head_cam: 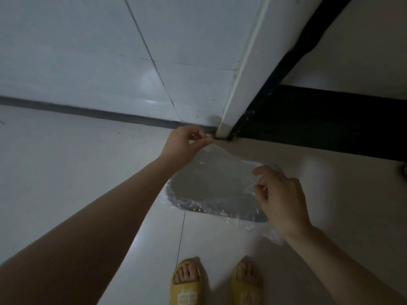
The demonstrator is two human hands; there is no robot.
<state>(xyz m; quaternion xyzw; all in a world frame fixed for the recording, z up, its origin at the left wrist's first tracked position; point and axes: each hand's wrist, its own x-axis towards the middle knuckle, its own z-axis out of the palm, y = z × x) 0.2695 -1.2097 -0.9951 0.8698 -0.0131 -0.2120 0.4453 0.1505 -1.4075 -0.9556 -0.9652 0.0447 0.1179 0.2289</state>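
Note:
A clear plastic bag (215,179) hangs spread open between my two hands, above the pale tiled floor. Its opening shows as a grey oval with a crinkled, darker rim. My left hand (187,143) pinches the bag's far edge between thumb and fingers, near the foot of a white door frame. My right hand (279,194) grips the near right edge, fingers curled into the plastic. Part of the bag trails below my right wrist.
A white door frame (240,80) rises ahead, with a black threshold strip (319,126) running right from its foot. A tiled wall with a dark skirting line (88,111) lies to the left. My feet in yellow slippers (187,280) stand on the floor below.

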